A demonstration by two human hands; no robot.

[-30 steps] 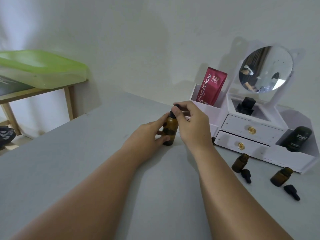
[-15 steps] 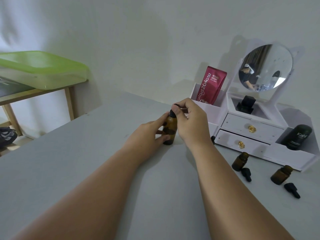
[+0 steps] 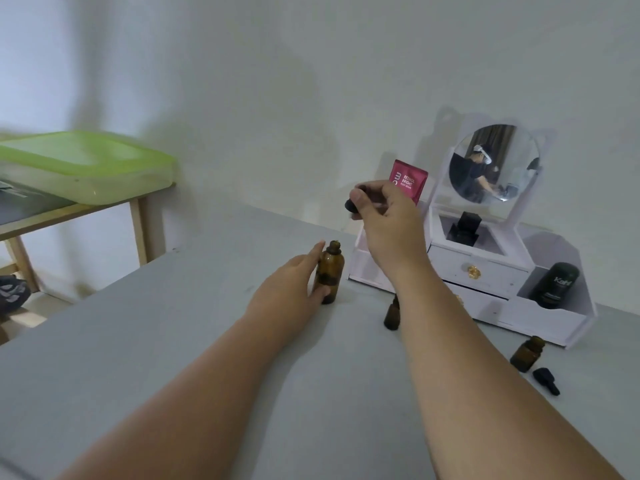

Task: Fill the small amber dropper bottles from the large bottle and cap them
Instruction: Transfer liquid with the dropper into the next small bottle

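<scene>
Large bottle [image 3: 329, 271] sits uncapped, cap [image 3: 349, 204] aloft, forearm [image 3: 433, 306] half-hiding small bottle [image 3: 391, 316].

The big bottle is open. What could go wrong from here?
The large bottle stands uncapped, steadied only by the left hand; a nudge might tip it, spilling any contents. The right hand, holding the black cap, has its forearm right beside a small bottle, which it may knock over.
</scene>
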